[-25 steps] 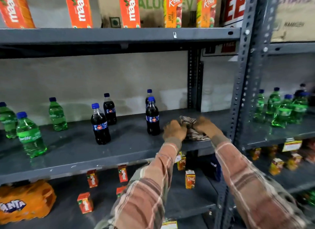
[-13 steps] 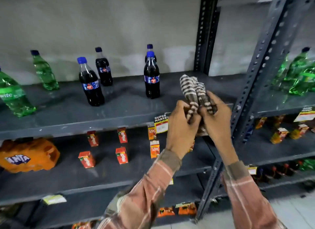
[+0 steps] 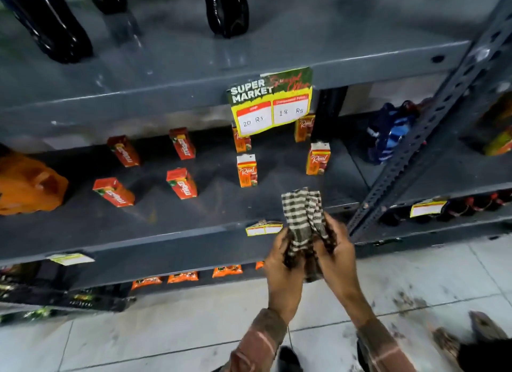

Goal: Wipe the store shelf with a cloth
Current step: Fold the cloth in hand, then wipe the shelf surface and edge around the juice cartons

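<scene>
A bunched striped cloth (image 3: pixel 302 219), dark with white bands, is held between both hands in front of the grey metal shelf unit. My left hand (image 3: pixel 281 272) grips its lower left part. My right hand (image 3: pixel 336 263) grips its right side. The hands hang just off the front lip of the lower shelf (image 3: pixel 166 241), clear of its surface. The upper shelf (image 3: pixel 171 64) with dark cola bottles (image 3: pixel 50 25) lies above and farther back.
Small juice cartons (image 3: pixel 181 183) stand scattered on the lower shelf, with an orange pack (image 3: pixel 25 186) at the left. A yellow price card (image 3: pixel 273 102) hangs from the upper shelf edge. A perforated upright post (image 3: pixel 421 141) rises at right. Tiled floor (image 3: pixel 166 330) lies below.
The view has tilted down from the bottle shelf to the carton shelf and floor. Both hands lifted the cloth off the upper shelf and brought it down and toward me, still bunched.
</scene>
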